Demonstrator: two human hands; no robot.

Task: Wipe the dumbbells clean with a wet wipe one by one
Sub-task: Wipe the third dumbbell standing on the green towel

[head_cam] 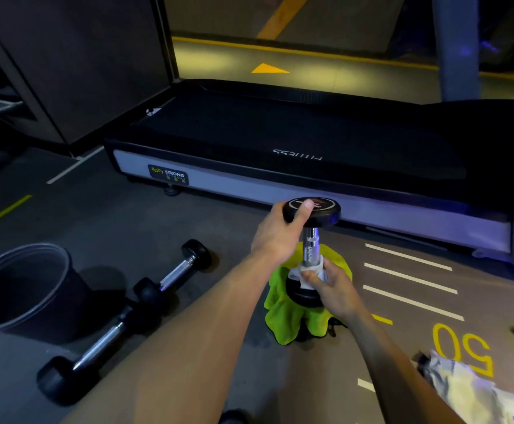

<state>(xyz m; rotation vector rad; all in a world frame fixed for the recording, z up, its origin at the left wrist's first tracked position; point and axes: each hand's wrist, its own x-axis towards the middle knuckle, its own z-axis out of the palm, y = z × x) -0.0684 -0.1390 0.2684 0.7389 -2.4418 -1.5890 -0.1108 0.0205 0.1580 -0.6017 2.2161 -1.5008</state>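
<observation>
Upright dumbbell [310, 240] on green cloth [283, 319]: left hand [275, 237] curled over top head, thumb across; right hand [332, 286] pinching wet wipe [306, 272] round lower handle.

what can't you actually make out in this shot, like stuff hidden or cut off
- Head view: the upright dumbbell has its top label under the left hand thumb, unreadable.
- Its lower handle is wrapped by the wet wipe and the right hand.
- Whatever props up the green cloth is covered.
- The foil pack is cut by the bottom edge.
- The bin interior is too dark.
</observation>
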